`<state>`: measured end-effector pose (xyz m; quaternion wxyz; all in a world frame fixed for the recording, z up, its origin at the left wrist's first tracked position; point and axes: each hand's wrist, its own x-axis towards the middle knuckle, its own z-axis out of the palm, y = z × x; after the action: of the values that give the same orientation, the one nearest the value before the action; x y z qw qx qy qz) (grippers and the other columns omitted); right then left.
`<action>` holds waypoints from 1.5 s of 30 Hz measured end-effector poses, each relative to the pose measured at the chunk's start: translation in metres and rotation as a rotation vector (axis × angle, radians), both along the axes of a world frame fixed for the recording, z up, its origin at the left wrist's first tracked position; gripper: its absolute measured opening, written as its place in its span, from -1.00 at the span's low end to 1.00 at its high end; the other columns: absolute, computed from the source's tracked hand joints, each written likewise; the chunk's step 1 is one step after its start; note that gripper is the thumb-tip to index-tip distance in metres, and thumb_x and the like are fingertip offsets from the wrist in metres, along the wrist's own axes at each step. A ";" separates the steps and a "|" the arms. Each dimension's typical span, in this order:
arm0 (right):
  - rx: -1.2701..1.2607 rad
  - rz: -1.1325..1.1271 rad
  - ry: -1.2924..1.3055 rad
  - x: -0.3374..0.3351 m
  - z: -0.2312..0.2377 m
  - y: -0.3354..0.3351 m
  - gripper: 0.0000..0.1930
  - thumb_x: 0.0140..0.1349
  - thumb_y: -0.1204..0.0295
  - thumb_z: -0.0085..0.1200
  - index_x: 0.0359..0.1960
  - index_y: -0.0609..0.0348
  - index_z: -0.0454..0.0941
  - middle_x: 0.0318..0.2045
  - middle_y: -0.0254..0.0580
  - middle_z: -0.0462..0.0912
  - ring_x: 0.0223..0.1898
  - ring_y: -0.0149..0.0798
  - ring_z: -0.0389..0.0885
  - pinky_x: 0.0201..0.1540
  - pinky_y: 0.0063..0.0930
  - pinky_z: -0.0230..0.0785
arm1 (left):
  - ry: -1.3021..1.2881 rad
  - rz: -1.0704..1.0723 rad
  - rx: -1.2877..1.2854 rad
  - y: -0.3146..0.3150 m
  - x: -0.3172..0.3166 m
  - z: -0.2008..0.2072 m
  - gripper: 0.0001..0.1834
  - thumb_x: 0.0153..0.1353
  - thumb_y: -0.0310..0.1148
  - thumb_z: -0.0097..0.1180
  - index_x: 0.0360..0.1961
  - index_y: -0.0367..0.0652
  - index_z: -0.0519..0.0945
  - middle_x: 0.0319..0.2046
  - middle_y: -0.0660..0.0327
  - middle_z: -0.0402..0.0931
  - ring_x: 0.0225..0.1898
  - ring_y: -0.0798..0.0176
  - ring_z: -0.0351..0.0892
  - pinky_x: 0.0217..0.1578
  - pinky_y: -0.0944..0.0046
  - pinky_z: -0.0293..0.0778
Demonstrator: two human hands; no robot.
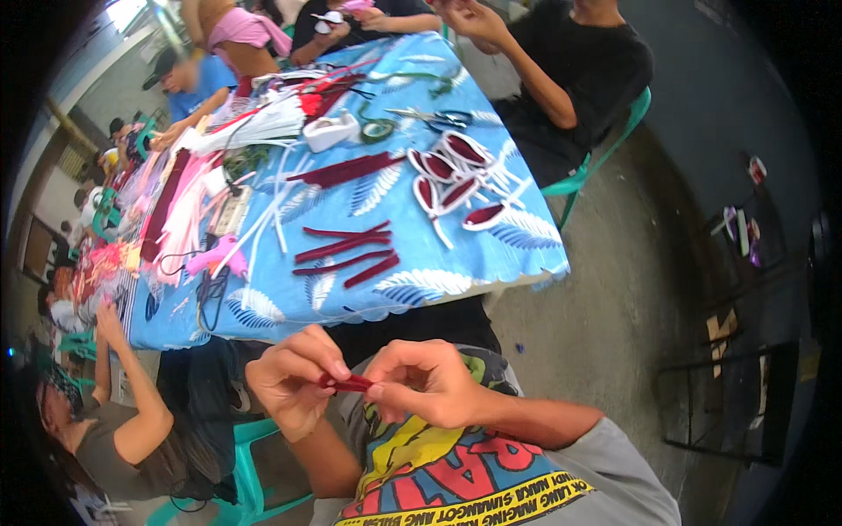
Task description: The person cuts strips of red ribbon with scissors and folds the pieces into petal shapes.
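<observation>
Head view: both hands are close together in front of the shirt (421, 447), fingertips clamped on a short dark red strip (351, 384). The left hand (294, 379) pinches one end and the right hand (427, 381) the other, the strip spanning the small gap between them. Such a two-ended grip probably keeps a soft, bendable piece steady while its shape is worked.

Just beyond the hands, on the desk (545, 268), short red strips (372, 270) lie side by side, apparently set out within easy reach. Behind them rests a red bundle (346, 170), likely a supply kept together. Ahead and to the right of the hands, white-edged red petals (458, 194) sit in a loose cluster, perhaps gathered so they stay out of the way. Farther ahead are scissors (453, 118) and a green tape roll (377, 131); a pink glue gun (219, 254) lies ahead to the left, its cord trailing towards the near edge.

The fingers cover both ends of the held strip, so its full length and any fold or join cannot be told. Beyond the glue gun, the heaped pale strips overlap too much to separate. Across the desk, a co-worker's raised hands (474, 19) are cut off by the upper edge.
</observation>
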<state>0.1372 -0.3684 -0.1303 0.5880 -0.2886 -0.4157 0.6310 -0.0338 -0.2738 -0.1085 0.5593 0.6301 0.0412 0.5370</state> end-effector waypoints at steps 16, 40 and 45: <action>-0.078 -0.053 0.002 -0.009 -0.008 0.011 -0.90 0.29 0.66 0.23 -0.19 0.38 0.70 -0.44 -0.13 0.74 -0.54 -0.40 0.66 -0.52 -0.55 0.47 | -0.107 0.002 -0.130 -0.005 -0.003 -0.007 -0.85 0.16 -0.61 0.36 -0.33 -0.31 0.58 -0.35 -0.04 0.66 -0.33 0.11 0.61 -0.29 0.21 0.47; 0.099 -0.123 -0.464 0.004 0.002 0.007 -0.95 0.32 0.66 0.11 -0.27 0.39 0.61 -0.47 -0.21 0.63 -0.49 -0.44 0.65 -0.45 -0.50 0.46 | -0.402 -0.076 -0.249 0.008 0.010 -0.040 -0.82 0.07 -0.74 0.31 -0.33 -0.27 0.65 -0.35 -0.03 0.66 -0.32 0.15 0.60 -0.27 0.25 0.46; 0.175 -0.324 -0.740 0.026 0.015 0.026 -0.95 0.29 0.64 0.07 -0.27 0.35 0.59 -0.47 -0.25 0.61 -0.49 -0.50 0.58 -0.46 -0.52 0.40 | -0.155 0.200 -0.021 0.024 -0.009 -0.032 -0.66 0.22 -0.35 0.37 -0.08 -0.38 0.65 -0.20 -0.06 0.65 -0.29 0.17 0.56 -0.27 0.24 0.45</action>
<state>0.1631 -0.3428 -0.1153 0.5128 -0.5067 -0.6004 0.3462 -0.0428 -0.2501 -0.1402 0.5110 0.5736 0.0664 0.6367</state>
